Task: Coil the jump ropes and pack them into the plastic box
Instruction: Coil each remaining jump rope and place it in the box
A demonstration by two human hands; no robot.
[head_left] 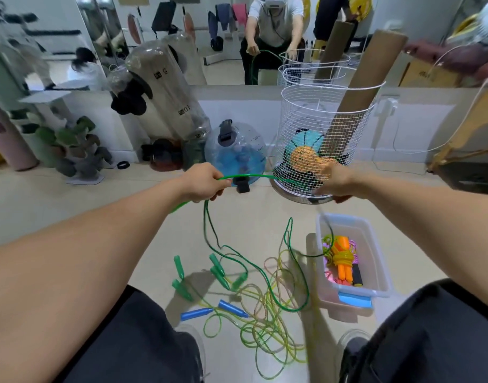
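A: Hands status?

B: Left hand [206,183] clenched around the green rope [251,176], fingers curled over it. Right hand [337,181] also has the rope, pinched at the other end of the raised span. Cord runs taut-ish between the two, in front of the wire basket [300,111].

A: Rest of the rope?

B: Hangs from the left hand in loops down to the floor [71,205], then back up over the edge of the plastic box [375,252] toward the right hand.

A: Box?

B: On the floor, right of the pile, near the right knee. Holds a coiled bundle with orange handles [343,255] and some pink cord.

A: Still loose?

B: Tangle of yellowish ropes [267,324] between the knees, green handles [218,268] and blue handles [233,308] lying in it.
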